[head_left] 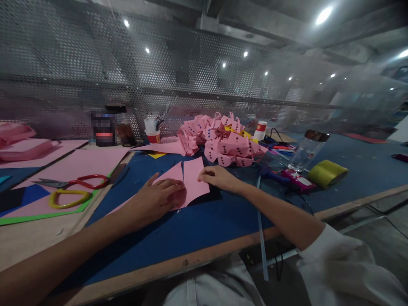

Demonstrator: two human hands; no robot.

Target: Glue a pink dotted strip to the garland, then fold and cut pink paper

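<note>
A pink sheet of paper (194, 175) lies on the blue tabletop, with a slit running in from its far edge. My left hand (157, 196) rests flat over the left part of it, fingers stretched out. At the paper's right edge my right hand (219, 177) pinches it between thumb and curled fingers. The part of the paper under my left palm is hidden. Just beyond, a heap of folded pink paper pieces with dark dots (229, 142) is piled up.
Scissors with red and yellow handles (75, 185) lie on pink sheets at left. A glass jar (307, 148), a yellow-green tape roll (327, 173) and a magenta glue gun (298, 180) are at right. A translucent strip (262, 238) hangs over the table's front edge. Perforated metal panels (178, 68) stand behind.
</note>
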